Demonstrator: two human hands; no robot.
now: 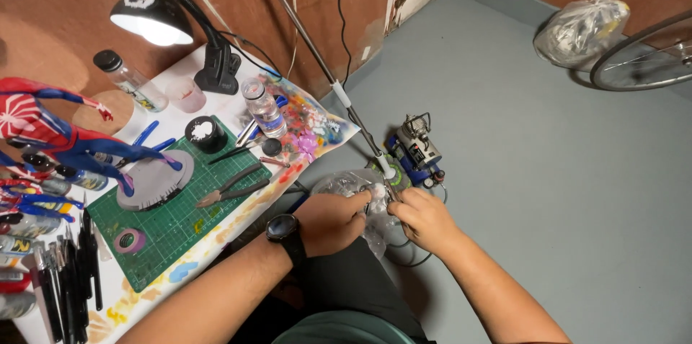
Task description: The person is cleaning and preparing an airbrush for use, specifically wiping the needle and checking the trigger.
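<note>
Both hands off the mat point(180, 221), right of it, over the lap. Left hand point(333, 221) pinched on a white wad point(376, 191); right hand point(425, 218) clamped on a small metal tool point(390, 193), tip against the wad, close for control. Pole point(317, 48) crossing just above; compressor point(417, 149) beyond; pliers point(234, 189) on the mat.

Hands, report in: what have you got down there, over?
Left hand and right hand both pinching a small metal tool, white wad at its tip. Clear plastic bag underneath. Slanted rod crosses just above; compressor beyond.
</note>
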